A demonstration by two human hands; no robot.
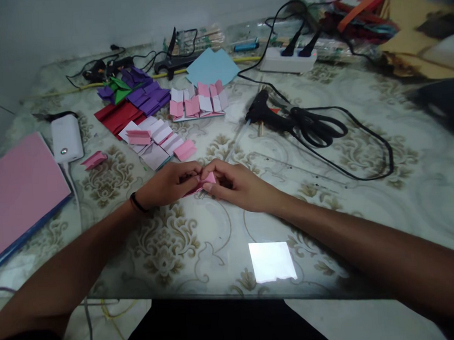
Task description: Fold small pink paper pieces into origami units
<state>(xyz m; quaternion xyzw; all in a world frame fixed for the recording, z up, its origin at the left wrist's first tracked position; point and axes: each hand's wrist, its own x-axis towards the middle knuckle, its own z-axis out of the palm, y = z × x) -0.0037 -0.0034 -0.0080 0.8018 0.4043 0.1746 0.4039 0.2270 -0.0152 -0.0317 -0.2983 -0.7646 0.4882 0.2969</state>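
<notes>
Between my fingertips is a small piece of pink paper (208, 179), partly hidden by the fingers. My left hand (170, 183), with a dark band at the wrist, closes on its left side. From the right, my right hand (241, 184) pinches it between thumb and fingers. Just beyond the hands lie white and pink folded paper pieces (158, 135), set in rows. A second group of pink and white folded pieces (204, 101) sits farther back. One loose pink folded piece (94, 160) rests to the left.
A black glue gun (265, 112) with coiled cable lies at the right. Behind are a white power strip (288, 60), light blue paper (212, 65), purple folded paper (149, 97) and red paper (119, 117). At left are a white power bank (67, 137) and a pink paper stack (25, 193).
</notes>
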